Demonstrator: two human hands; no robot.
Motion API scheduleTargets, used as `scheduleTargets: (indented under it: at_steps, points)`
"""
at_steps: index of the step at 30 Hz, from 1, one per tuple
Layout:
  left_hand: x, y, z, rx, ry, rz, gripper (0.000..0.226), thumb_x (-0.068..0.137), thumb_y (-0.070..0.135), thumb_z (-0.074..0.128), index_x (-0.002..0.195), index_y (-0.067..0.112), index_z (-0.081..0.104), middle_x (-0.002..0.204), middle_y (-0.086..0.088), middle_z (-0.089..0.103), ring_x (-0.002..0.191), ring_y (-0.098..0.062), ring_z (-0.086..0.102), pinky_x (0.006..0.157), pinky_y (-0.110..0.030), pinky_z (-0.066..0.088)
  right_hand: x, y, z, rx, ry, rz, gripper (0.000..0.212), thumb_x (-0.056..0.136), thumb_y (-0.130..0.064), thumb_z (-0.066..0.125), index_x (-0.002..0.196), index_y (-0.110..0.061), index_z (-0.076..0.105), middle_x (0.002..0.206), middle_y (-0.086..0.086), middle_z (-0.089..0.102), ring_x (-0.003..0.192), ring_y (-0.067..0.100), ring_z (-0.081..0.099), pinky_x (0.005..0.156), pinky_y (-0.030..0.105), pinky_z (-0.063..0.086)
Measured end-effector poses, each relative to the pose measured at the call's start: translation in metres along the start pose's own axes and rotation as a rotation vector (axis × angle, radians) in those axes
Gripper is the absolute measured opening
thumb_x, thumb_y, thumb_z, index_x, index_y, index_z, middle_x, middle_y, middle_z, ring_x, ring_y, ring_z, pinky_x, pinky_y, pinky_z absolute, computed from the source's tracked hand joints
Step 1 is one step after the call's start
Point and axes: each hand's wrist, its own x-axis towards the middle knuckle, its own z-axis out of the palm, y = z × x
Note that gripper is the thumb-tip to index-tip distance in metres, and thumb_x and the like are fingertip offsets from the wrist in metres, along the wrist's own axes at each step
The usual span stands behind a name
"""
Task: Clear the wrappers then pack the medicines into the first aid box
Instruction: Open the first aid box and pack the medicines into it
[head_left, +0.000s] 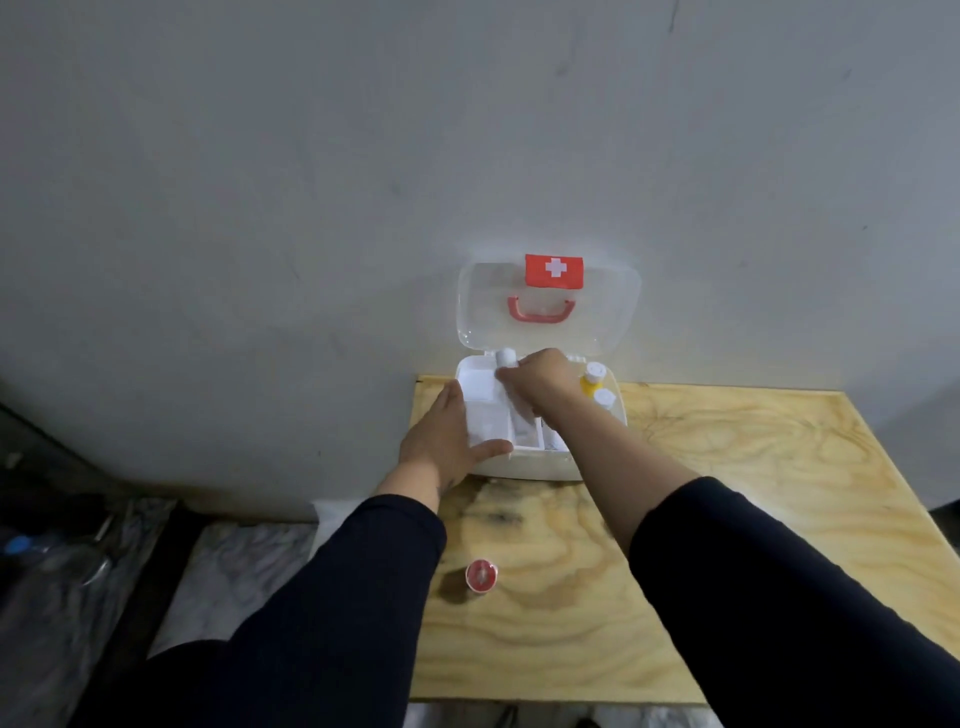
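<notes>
The white first aid box (524, 466) stands open at the back of the wooden table, its clear lid (613, 312) with a red cross label and red handle leaning on the wall. My right hand (540, 382) is over the box, shut on a white bottle (506, 364) that it holds upright at the box's back. My left hand (447, 441) rests flat against the box's left front corner, thumb along the rim. A yellow bottle with a white cap (592, 382) and a white-capped bottle (605, 400) stand in the right part of the box.
A small round red-and-white container (481, 574) lies on the table (753, 519) near its left front. The grey wall rises right behind the box. Left of the table, lower down, are crumpled pale sheeting (228, 571) and a bottle with a blue cap (21, 545).
</notes>
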Motion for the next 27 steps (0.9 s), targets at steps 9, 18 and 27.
scheduleTargets:
  at_steps: [9, 18, 27]
  points:
    - [0.0, 0.001, 0.001, 0.062, 0.007, -0.035, 0.112, 0.072, 0.068, 0.066, 0.154, 0.015, 0.011, 0.163, 0.002, 0.017, 0.144, -0.022, 0.033, 0.104, -0.042, 0.045, 0.007, 0.011, 0.006, -0.217, 0.174, -0.044, 0.04, 0.088, -0.027, 0.061, 0.117, -0.002, 0.05, 0.116, 0.015, 0.063, 0.107, 0.033, 0.06, 0.069, 0.031, 0.041]
    - [-0.005, 0.047, -0.039, 0.417, -0.039, 0.107, 0.082, 0.087, 0.062, 0.051, 0.152, 0.017, 0.026, 0.161, -0.003, 0.023, 0.146, -0.025, 0.026, 0.114, -0.041, 0.031, -0.023, 0.035, -0.036, -0.359, 0.161, -0.175, 0.022, 0.083, -0.01, 0.05, 0.095, -0.003, 0.068, 0.095, 0.013, 0.072, 0.08, 0.03, 0.066, 0.055, 0.027, 0.049]
    - [-0.044, 0.101, -0.016, 0.356, -0.187, 0.181, 0.039, 0.09, 0.043, 0.05, 0.121, 0.022, 0.063, 0.124, -0.001, 0.063, 0.11, -0.025, 0.06, 0.093, -0.041, 0.052, -0.055, 0.106, -0.068, -0.594, 0.007, -0.146, 0.024, 0.083, -0.014, 0.056, 0.103, -0.015, 0.067, 0.11, 0.007, 0.069, 0.104, 0.027, 0.063, 0.082, 0.031, 0.051]
